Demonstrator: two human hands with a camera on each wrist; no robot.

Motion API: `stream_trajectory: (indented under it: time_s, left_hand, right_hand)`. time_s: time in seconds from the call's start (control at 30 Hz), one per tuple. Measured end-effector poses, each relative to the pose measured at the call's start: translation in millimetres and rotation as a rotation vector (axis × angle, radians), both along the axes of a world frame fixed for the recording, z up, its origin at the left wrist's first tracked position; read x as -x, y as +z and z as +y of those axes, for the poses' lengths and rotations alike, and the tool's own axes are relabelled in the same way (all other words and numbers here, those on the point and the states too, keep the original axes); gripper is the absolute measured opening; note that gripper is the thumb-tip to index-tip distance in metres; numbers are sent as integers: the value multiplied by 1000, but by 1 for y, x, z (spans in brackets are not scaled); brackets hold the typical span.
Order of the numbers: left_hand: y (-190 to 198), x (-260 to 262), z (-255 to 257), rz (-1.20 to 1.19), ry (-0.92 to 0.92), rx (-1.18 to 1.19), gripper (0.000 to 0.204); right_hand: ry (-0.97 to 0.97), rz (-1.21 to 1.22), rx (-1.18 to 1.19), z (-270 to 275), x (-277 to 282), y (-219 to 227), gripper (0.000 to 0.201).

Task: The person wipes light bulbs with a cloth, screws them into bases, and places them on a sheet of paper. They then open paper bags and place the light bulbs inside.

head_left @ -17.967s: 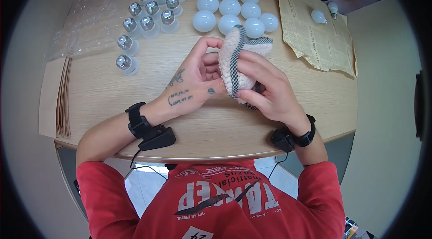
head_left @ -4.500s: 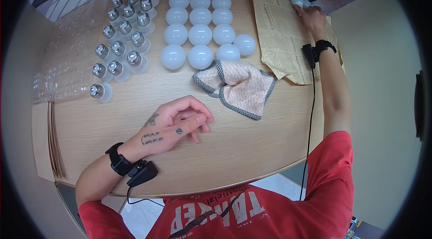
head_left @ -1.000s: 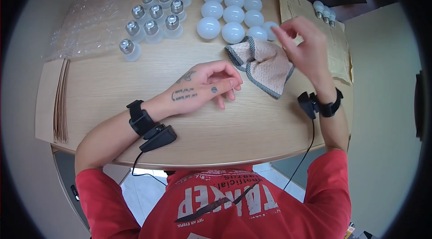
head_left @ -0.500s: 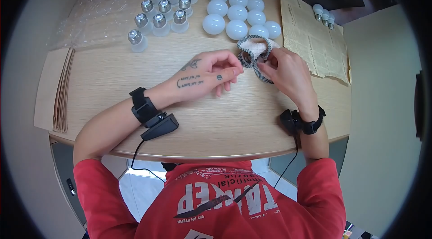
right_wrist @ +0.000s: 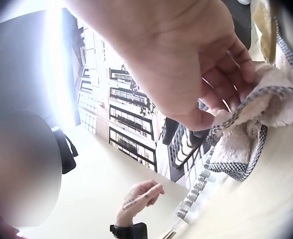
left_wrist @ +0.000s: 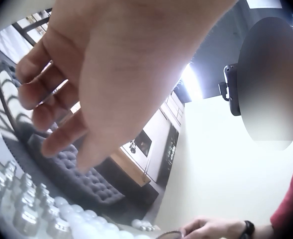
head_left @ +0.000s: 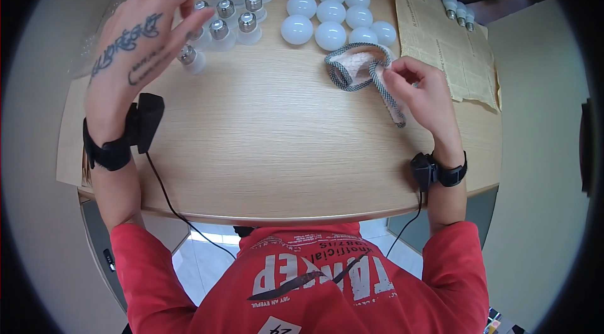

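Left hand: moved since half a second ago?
Yes: in the head view, the left hand went from right of the nearest metal-capped bulb to its left.

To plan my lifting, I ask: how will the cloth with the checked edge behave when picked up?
The cloth will probably droop, since it bends in loose curls at the right hand. Its fuzzy surface suggests it should not slip easily.

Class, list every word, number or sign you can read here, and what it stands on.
"nofficial": on the red shirt; its beginning is unclear.
Large white print, same shirt: broken by folds, no sure reading.
White tag on the shirt: mark unclear.
Brown paper: print too small.
Left hand: tattooed lettering, illegible.
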State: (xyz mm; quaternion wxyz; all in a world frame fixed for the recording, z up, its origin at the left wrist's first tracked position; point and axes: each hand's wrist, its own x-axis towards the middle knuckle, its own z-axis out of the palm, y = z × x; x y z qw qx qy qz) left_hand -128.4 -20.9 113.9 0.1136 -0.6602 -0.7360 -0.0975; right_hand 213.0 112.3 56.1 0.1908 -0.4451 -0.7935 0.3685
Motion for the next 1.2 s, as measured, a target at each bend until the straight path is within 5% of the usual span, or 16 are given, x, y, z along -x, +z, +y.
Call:
stream_trajectory:
  time_s: [0.2,0.43,0.6,0.7,0.8,1.2]
  left_hand:
    - [-14,2,-7,30,81,117,41]
    - [-37,20,-11,-17,-104,30,33]
    - [-32,14,-5,-63,93,282,25]
    - [-35,16,-11,-36,-80,96,25]
    - [-22,-1,-5,-104,17,239,22]
    - [-40,-26,14,-255,-259,233,22]
  right_hand:
    - [-67,314,99,11,-8,-6,17]
    - [-179,578,244,17,-7,-14,16]
    - [-187,577,261,15,-4,-19,15]
    - [-190,575,283,15,-2,-22,15]
    - [-192,566,288,15,-2,-23,15]
    - [-73,431,181,10,-1,-24,17]
